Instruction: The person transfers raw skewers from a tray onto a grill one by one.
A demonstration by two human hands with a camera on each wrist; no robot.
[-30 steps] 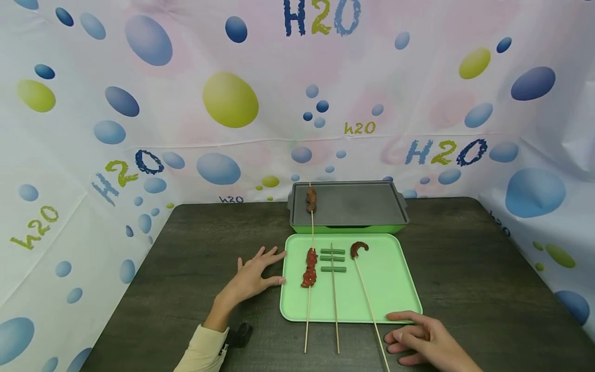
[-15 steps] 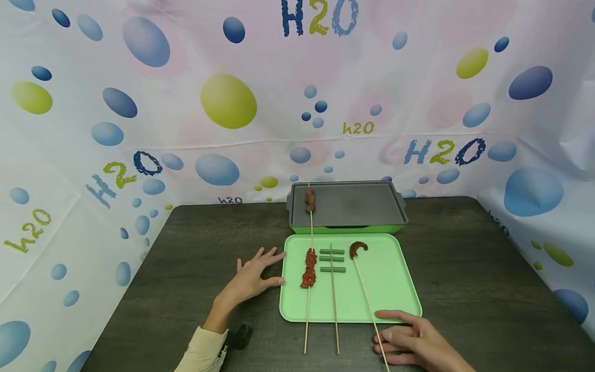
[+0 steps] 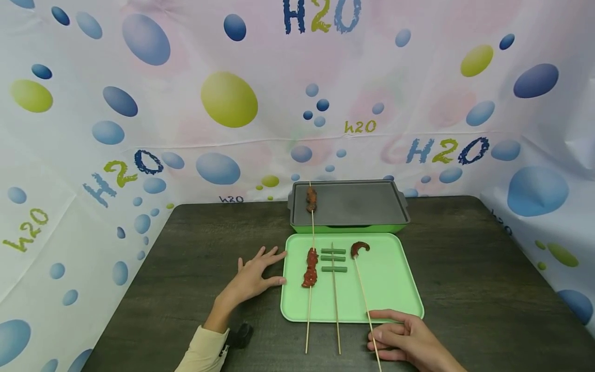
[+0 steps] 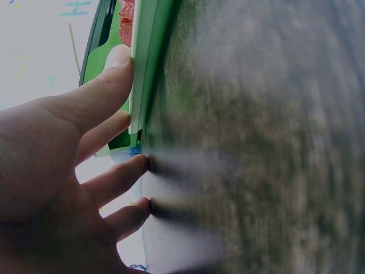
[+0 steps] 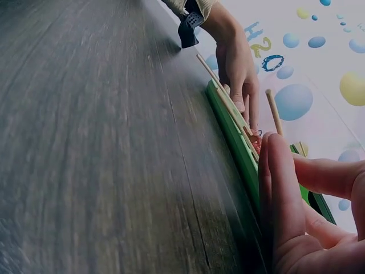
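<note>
My right hand (image 3: 406, 338) has its thumb and fingers about the lower stick of a skewer (image 3: 363, 287), pinching it just past the tray's front edge. A dark reddish, curled piece (image 3: 357, 249) sits on that skewer's far end, over the light green tray (image 3: 390, 289). In the right wrist view, its stick (image 5: 273, 111) rises behind the fingertips. My left hand (image 3: 251, 276) rests with spread fingers at the tray's left rim, thumb touching it. On the tray lie a red meat skewer (image 3: 310, 268) and a skewer with green pieces (image 3: 333, 269).
Behind the tray stands a grey griddle (image 3: 358, 204) with a green base. A browned meat skewer (image 3: 311, 199) lies on its left side, its stick reaching over the tray. A dark wooden table (image 3: 223, 227) bears everything, before a patterned backdrop (image 3: 260, 62).
My right hand has moved left to the curled-piece skewer and taken hold of its stick. The stick's near end has shifted left. My left hand has stayed at the rim.
</note>
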